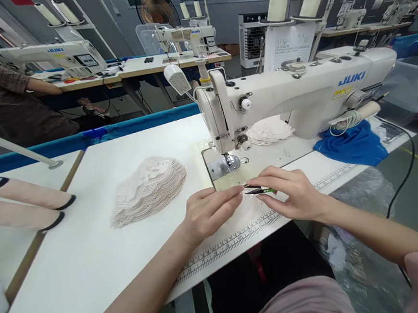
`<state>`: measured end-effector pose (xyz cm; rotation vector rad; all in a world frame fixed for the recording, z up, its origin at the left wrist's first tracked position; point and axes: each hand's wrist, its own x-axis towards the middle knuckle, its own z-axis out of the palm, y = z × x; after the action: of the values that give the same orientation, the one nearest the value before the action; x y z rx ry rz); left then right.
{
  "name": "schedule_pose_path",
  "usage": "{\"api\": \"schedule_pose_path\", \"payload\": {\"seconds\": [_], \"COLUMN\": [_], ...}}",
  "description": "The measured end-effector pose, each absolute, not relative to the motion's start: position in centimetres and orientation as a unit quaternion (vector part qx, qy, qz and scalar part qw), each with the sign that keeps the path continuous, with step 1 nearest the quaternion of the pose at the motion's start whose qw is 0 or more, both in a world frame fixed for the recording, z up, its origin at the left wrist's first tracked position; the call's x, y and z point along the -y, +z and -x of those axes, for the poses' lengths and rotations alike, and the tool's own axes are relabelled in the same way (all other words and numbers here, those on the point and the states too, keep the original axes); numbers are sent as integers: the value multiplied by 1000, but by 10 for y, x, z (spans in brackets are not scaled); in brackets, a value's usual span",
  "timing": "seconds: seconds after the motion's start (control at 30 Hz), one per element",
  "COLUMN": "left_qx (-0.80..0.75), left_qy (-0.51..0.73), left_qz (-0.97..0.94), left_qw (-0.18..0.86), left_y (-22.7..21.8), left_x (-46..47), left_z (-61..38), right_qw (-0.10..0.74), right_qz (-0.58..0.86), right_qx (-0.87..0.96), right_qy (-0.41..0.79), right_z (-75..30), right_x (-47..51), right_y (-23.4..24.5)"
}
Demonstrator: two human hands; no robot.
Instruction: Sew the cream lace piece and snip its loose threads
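My right hand (293, 193) is closed round small green-handled thread snips (260, 190), blades pointing left. My left hand (209, 213) pinches the edge of a thin white lace piece (247, 211) lying flat on the white table (93, 243), right at the snips' tips. Both hands rest just in front of the needle plate (222, 167) of the white JUKI sewing machine (298, 94).
A stack of cream lace doilies (148, 188) lies left of the machine; another pile (270, 130) sits behind the machine arm. Blue cloth (353, 144) lies at the right. A ruler strip (237, 238) runs along the table's front edge. Another person (9, 102) sits far left.
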<state>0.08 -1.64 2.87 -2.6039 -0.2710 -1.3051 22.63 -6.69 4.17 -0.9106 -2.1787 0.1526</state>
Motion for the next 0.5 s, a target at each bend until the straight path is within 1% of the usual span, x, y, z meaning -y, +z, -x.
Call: {"api": "schedule_pose_path", "payload": {"seconds": [0.13,0.3,0.4,0.5], "left_qx": [175,325,366,375], "left_qy": [-485,-475,-430,-389], "left_qz": [854,767,731,714], "left_qw": [-62,-283,-382,-445], "left_y": [28,38,42,41], "left_x": [22,29,26,21], "left_z": [-8,-15,-15,-14], "right_qw": [411,451,459,456], "right_qz": [379,387,400,417], "right_qx": [822,781,754,737], "right_qy": [108,192,245,272], "right_z": [-221,-210,-208,-207], "right_x": [64,53,47,43], "right_y": [39,37,38,39]}}
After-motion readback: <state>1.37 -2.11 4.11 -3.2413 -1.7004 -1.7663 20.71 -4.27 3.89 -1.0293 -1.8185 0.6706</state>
